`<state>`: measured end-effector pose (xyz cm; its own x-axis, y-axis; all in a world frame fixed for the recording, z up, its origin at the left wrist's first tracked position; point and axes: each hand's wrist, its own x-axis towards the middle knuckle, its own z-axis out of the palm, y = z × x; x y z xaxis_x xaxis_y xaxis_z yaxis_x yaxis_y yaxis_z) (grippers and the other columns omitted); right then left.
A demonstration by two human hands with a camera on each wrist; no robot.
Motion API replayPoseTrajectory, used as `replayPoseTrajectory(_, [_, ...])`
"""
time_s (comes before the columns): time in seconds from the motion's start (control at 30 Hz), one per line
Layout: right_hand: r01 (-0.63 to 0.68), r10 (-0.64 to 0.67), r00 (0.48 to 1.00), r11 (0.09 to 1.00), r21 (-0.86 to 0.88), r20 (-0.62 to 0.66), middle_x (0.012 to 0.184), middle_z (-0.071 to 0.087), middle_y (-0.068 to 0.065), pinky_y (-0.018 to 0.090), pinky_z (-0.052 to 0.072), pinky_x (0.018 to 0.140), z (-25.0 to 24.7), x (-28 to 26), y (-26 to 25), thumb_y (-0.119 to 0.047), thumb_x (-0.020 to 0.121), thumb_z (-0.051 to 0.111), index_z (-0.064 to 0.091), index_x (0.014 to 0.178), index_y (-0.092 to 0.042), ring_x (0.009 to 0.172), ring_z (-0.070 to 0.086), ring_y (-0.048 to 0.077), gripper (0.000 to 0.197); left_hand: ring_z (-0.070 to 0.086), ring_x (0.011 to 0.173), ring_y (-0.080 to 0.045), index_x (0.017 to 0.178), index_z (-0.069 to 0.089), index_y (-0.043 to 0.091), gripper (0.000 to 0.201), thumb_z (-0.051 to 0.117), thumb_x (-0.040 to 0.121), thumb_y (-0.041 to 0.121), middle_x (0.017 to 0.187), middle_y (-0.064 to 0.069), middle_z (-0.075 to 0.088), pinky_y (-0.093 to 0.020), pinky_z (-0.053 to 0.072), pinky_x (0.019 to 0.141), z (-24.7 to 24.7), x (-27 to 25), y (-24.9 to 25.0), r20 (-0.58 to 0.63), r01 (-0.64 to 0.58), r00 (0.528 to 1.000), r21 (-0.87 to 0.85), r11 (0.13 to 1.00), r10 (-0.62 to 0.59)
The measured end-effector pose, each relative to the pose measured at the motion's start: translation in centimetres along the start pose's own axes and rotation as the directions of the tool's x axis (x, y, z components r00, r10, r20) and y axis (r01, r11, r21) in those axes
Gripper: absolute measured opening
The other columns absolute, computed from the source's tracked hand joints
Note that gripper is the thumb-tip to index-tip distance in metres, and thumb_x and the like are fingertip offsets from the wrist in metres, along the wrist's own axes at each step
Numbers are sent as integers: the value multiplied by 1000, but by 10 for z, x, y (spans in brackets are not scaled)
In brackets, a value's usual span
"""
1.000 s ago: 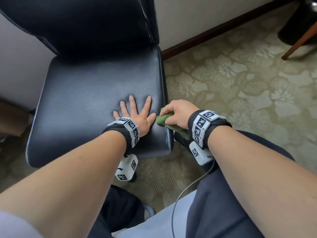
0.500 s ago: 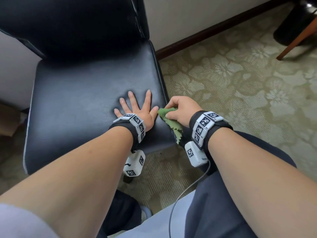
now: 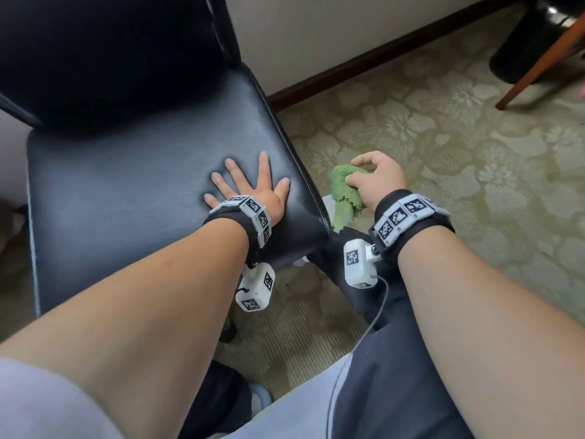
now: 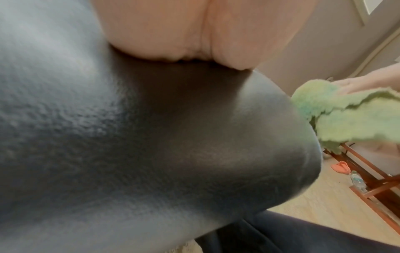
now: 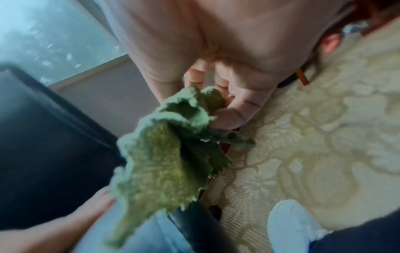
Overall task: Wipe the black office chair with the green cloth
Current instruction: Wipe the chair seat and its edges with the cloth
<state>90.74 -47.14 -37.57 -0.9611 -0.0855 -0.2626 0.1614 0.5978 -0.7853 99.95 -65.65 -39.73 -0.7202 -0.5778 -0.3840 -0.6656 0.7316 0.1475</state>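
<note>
The black office chair [image 3: 133,185] fills the left of the head view, its leather seat [image 4: 129,137] close under the left wrist camera. My left hand [image 3: 253,185] lies flat on the seat near its right front corner, fingers spread and straight. My right hand [image 3: 376,179] hovers just off the seat's right edge, above the carpet, gripping the crumpled green cloth [image 3: 343,194]. The cloth [image 5: 164,154] hangs down from my curled fingers [image 5: 233,109] and also shows at the right of the left wrist view, cloth [image 4: 346,116]. It is apart from the chair.
Patterned beige carpet [image 3: 443,147] covers the floor to the right. A dark skirting board [image 3: 364,68] runs along the wall behind. A wooden furniture leg [image 3: 544,58] and a black round object [image 3: 525,42] stand at the far right. My knees sit below the chair's front edge.
My right hand has pulled the cloth off the seat's right front edge and moved it right, out over the carpet. The left hand has stayed flat on the seat.
</note>
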Motion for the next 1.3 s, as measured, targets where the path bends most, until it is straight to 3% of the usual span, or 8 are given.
replayPoseTrajectory(0.17, [159,-132,973,977,-139,188,90,69,-8,27,50,71,11,-11,-2,-22,82,73,72,98,-30,79,64,14,18,-17,155,-49,162,-13,47,70,13,102,72,171,-14,-24,-73,-4,120,-1,2,8,-26,12,1000,2,1000,-12])
replayPoseTrajectory(0.43, [236,-60,869,923,-305,491,80,66,-4,29,52,62,11,-16,2,-14,72,80,62,75,-25,72,62,17,22,-18,156,-48,161,-14,48,70,12,101,73,171,-13,-25,-73,-5,119,1,2,7,-32,8,999,14,1000,-8])
replayPoseTrajectory(0.6, [204,94,839,859,-470,536,94,66,1,42,62,82,7,-25,13,-6,75,82,63,84,-18,88,69,25,24,-18,155,-49,160,-14,50,71,12,99,76,171,-13,-25,-74,-6,119,4,9,2,-32,1,999,-3,1000,-1])
replayPoseTrajectory(0.67, [139,134,846,880,-455,516,90,65,1,44,61,86,4,-26,15,-3,78,82,62,82,-19,89,69,26,26,-17,155,-49,160,-14,50,72,12,99,76,171,-13,-23,-74,-4,119,8,11,1,-45,-7,999,-2,1000,7])
replayPoseTrajectory(0.83, [-101,129,881,991,-86,456,86,71,13,49,65,69,2,-25,22,7,73,80,65,79,-14,84,74,32,27,-17,156,-49,160,-13,50,72,13,99,77,172,-13,-22,-73,-5,119,9,12,-1,-59,-6,998,-3,1000,6])
replayPoseTrajectory(0.97, [-222,62,891,924,311,450,96,67,20,43,64,65,6,-21,8,10,86,71,61,100,-1,83,75,31,21,-14,155,-51,160,-11,50,73,13,97,78,172,-14,-20,-76,-2,118,15,18,-2,-91,-3,996,6,1000,3])
replayPoseTrajectory(1.2, [-252,143,894,944,213,424,96,72,20,51,64,74,17,-21,15,7,80,75,64,94,-7,88,76,34,23,-12,156,-51,161,-10,49,73,14,98,77,172,-15,-16,-75,0,119,16,17,-3,-113,-1,994,33,999,4])
replayPoseTrajectory(1.3, [-78,114,947,989,-128,301,85,71,2,36,59,76,7,-16,15,-5,77,75,67,80,-20,81,70,22,17,-9,156,-52,161,-9,49,73,13,98,78,173,-16,-14,-75,2,119,18,17,-4,-132,-4,991,52,999,11])
